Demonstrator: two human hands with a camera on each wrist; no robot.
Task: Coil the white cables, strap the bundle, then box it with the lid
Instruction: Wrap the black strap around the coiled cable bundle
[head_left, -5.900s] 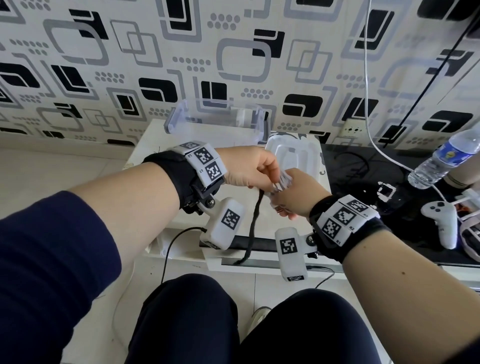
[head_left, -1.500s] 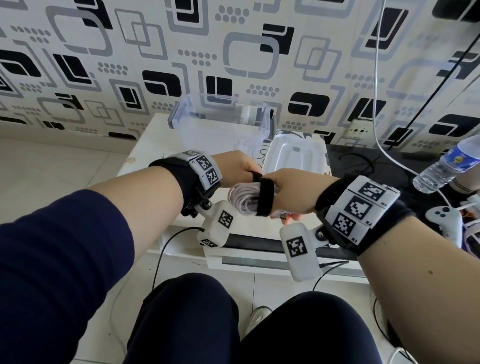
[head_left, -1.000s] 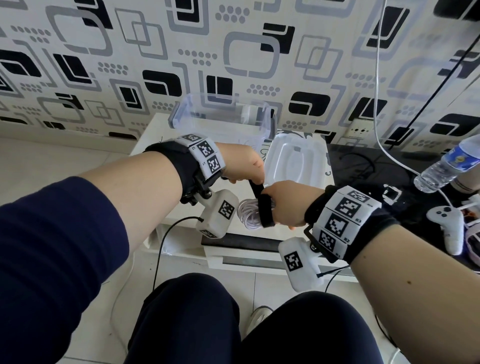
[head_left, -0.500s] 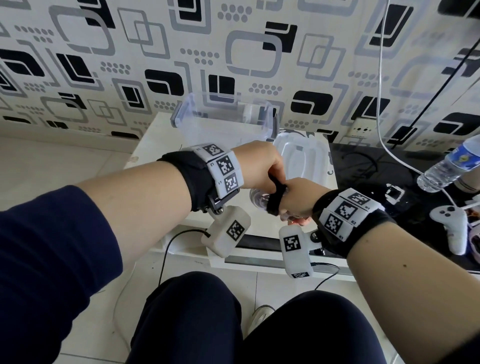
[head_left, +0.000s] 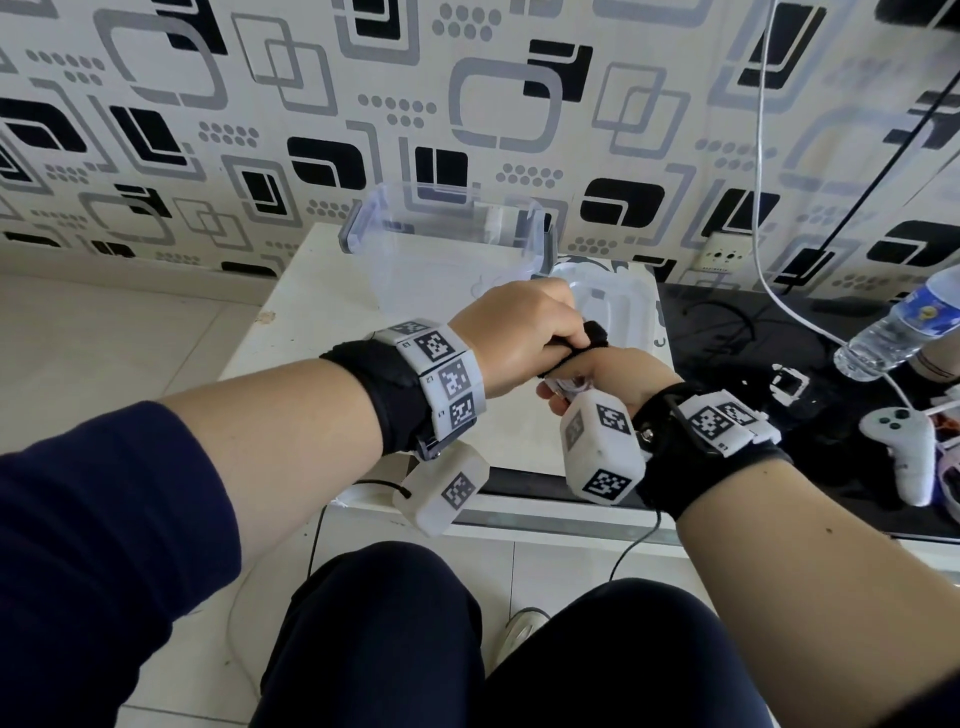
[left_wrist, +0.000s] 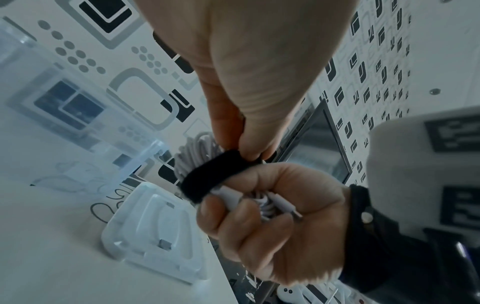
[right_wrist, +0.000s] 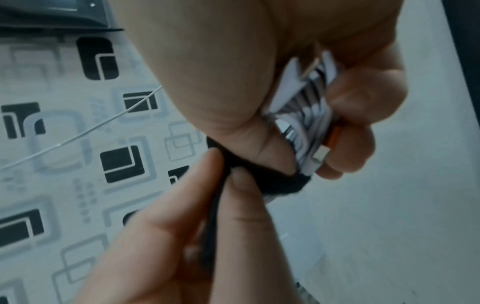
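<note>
Now strapping — my right hand (left_wrist: 270, 222) clamps the coil (left_wrist: 197, 152) above the table's near edge, left hand (head_left: 519, 338) pinching the strap (left_wrist: 207, 174) tail. I'd pull snug, press flat over the wrap. Box (head_left: 447, 244) waits far, lid (head_left: 618, 312) just right.

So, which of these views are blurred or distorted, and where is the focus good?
Head view: sharp, evenly lit, wide-angle bending at the edges. Left wrist view: black strap and cable bundle fairly clear, clear box soft. Right wrist view: left hand close and blurred, bluish cast.
</note>
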